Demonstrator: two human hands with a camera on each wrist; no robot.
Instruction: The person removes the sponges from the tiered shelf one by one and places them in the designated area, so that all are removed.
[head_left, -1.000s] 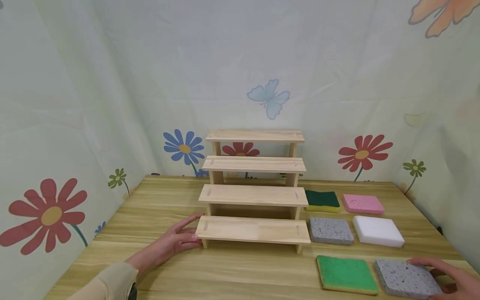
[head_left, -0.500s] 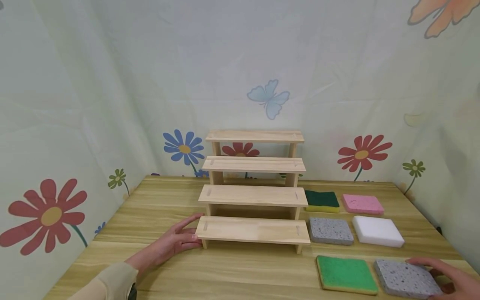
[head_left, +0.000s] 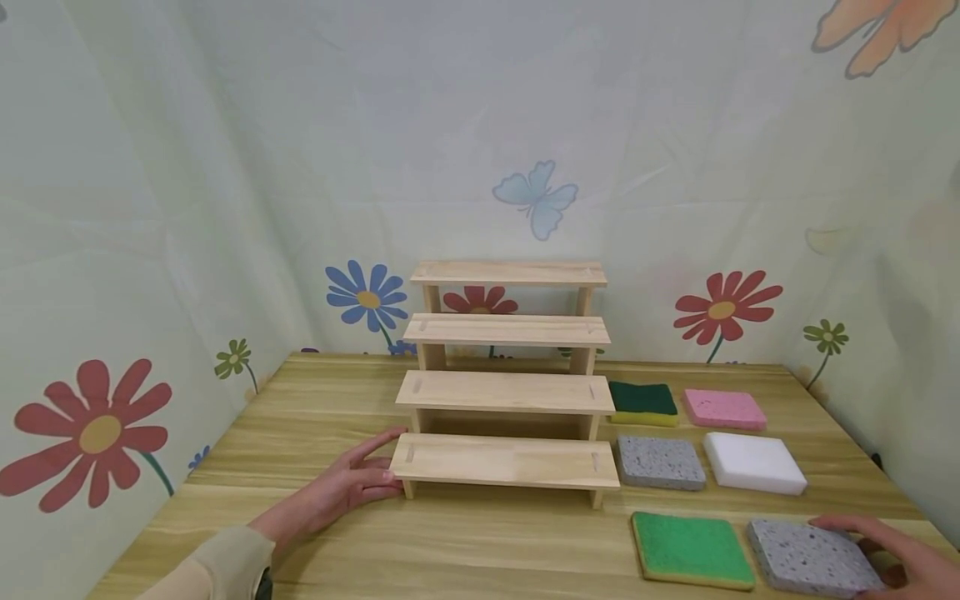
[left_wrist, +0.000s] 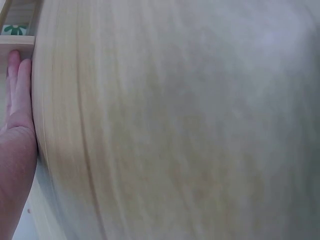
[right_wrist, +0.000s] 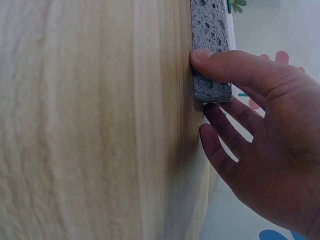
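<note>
A pale wooden stepped stand (head_left: 506, 460) with several tiers stands in the middle of the table in the head view. My left hand (head_left: 348, 483) touches the left end of its lowest step, fingers nearly straight. In the left wrist view, the fingers (left_wrist: 21, 90) reach to the step's end. At the lower right, my right hand (head_left: 911, 554) holds a speckled grey sponge (head_left: 813, 557) by its right end. The right wrist view shows the thumb (right_wrist: 220, 64) on the sponge's near side and the fingers around its far side and end. The sponge lies flat, close on the table.
Left of the held sponge lies a green sponge (head_left: 693, 550). Behind are another grey sponge (head_left: 660, 462), a white sponge (head_left: 756, 463), a dark green and yellow sponge (head_left: 642, 404) and a pink sponge (head_left: 725, 409). A flowered cloth (head_left: 645, 150) hangs behind the wooden table (head_left: 450, 550).
The head view has shifted very slightly. Both hands, the stand and the sponges keep their places.
</note>
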